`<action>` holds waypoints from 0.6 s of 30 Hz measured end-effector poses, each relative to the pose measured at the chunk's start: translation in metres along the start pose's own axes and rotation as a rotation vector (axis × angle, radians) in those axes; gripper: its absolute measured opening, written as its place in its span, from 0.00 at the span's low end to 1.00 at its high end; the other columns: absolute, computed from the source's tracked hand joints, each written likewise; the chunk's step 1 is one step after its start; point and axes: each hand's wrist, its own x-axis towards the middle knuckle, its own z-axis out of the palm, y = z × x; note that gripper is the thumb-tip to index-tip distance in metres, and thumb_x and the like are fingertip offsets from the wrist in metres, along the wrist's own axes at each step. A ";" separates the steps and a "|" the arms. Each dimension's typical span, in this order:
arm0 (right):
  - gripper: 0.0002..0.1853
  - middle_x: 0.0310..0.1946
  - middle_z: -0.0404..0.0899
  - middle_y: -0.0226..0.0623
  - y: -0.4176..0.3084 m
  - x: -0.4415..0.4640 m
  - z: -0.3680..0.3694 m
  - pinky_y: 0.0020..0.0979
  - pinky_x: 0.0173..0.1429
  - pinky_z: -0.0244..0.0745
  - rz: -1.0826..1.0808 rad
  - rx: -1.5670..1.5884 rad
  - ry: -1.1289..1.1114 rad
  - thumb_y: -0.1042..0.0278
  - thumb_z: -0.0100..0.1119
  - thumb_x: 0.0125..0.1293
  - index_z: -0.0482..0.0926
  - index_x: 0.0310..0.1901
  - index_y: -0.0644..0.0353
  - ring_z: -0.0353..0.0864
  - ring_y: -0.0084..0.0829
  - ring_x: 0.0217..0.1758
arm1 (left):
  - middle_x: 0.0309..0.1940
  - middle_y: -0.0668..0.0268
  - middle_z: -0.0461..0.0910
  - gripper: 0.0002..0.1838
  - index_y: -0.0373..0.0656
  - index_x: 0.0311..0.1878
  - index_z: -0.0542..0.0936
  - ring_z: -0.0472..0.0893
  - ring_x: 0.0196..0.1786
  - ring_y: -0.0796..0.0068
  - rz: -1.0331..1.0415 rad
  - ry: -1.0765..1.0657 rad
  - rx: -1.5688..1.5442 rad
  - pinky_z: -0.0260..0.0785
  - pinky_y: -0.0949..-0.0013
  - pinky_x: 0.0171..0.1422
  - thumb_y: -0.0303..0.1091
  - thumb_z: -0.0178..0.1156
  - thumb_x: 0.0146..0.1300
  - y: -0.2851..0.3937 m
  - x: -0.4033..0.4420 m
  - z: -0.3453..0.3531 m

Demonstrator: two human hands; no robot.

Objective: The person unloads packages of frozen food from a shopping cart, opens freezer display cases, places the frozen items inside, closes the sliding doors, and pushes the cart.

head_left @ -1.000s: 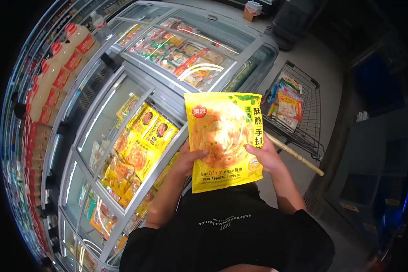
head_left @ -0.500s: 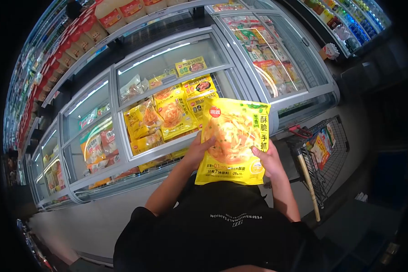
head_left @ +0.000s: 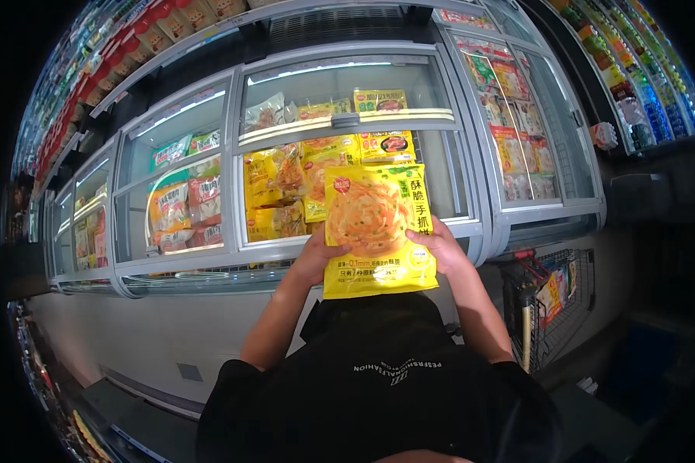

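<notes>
A large yellow food bag (head_left: 372,228) is held upright in front of my chest, its printed front with a picture of pancakes facing me. My left hand (head_left: 319,257) grips its left edge, thumb on the front. On the opposite edge my right hand (head_left: 438,245) pinches it the same way. The fingers behind the bag are hidden. Just beyond it, a glass-topped freezer (head_left: 347,122) holds similar yellow packets (head_left: 286,171), partly covered by the bag.
More freezer sections with packets (head_left: 170,207) run to the left, and another freezer (head_left: 510,131) stands at the right. A wire shopping cart (head_left: 567,309) with packages is at the lower right. Shelves of drinks (head_left: 633,62) line the upper right.
The view has swung round so the freezer now lies straight ahead and the cart sits lower right. Both hands still hold the yellow bag.
</notes>
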 end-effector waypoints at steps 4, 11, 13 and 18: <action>0.33 0.61 0.79 0.42 0.000 0.039 -0.002 0.38 0.63 0.78 0.032 -0.035 -0.035 0.78 0.67 0.65 0.65 0.70 0.65 0.82 0.35 0.61 | 0.68 0.56 0.73 0.38 0.40 0.76 0.60 0.77 0.67 0.61 0.074 0.064 0.038 0.72 0.58 0.70 0.16 0.62 0.63 0.003 0.009 -0.017; 0.28 0.60 0.79 0.44 -0.006 0.103 -0.013 0.40 0.61 0.80 0.192 0.034 -0.089 0.80 0.64 0.66 0.68 0.67 0.64 0.82 0.38 0.60 | 0.66 0.55 0.75 0.37 0.38 0.74 0.62 0.78 0.65 0.61 0.089 0.229 0.111 0.73 0.61 0.68 0.16 0.63 0.62 0.015 0.046 -0.048; 0.29 0.59 0.79 0.44 0.002 0.131 -0.021 0.41 0.61 0.80 0.238 0.058 -0.107 0.81 0.63 0.65 0.69 0.67 0.64 0.83 0.38 0.59 | 0.64 0.54 0.76 0.34 0.36 0.72 0.64 0.79 0.63 0.61 0.052 0.292 0.131 0.75 0.61 0.66 0.16 0.63 0.62 0.018 0.062 -0.063; 0.31 0.57 0.80 0.45 0.026 0.218 -0.037 0.42 0.60 0.80 0.321 -0.037 -0.055 0.82 0.65 0.63 0.66 0.67 0.64 0.83 0.40 0.57 | 0.59 0.52 0.79 0.29 0.32 0.66 0.68 0.82 0.57 0.61 -0.052 0.492 0.197 0.77 0.61 0.61 0.14 0.62 0.61 0.034 0.118 -0.109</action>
